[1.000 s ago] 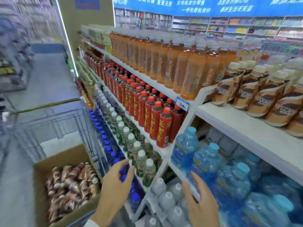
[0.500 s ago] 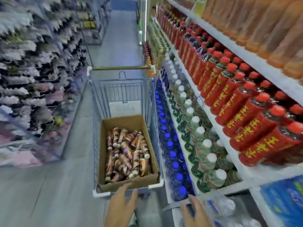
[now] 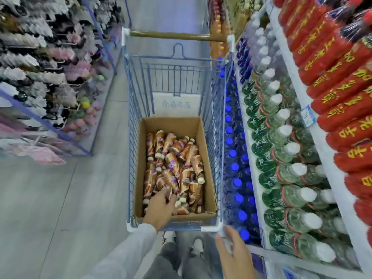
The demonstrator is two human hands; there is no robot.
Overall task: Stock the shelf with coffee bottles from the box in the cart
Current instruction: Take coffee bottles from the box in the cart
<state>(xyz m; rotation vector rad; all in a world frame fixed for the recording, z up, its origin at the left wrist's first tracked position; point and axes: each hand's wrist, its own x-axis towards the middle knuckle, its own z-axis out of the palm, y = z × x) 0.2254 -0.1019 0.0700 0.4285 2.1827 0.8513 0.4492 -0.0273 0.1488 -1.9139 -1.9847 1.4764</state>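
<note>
Head view: your left hand [image 3: 161,206] has reached the brown-wrapped plastic coffee bottles [image 3: 177,164] in the brown cardboard box [image 3: 171,125], lower centre, finger grip unclear, so picking begins.

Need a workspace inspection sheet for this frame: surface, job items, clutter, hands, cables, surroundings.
Surface: grey floor; blue wire cart stands alongside the drinks shelf.
Job's things: open cardboard box at the cart's near end; coffee bottles lie jumbled inside it.
Clutter: nothing seen.
Hands: left hand is in the box with fingers on the bottles, grip unclear; right hand is open, beside the cart's near right corner.
Cables: nothing seen.
Surroundings: blue-capped bottles, white-capped green-label bottles and red-label bottles on shelf tiers; blurred rack of hanging goods on the left.
</note>
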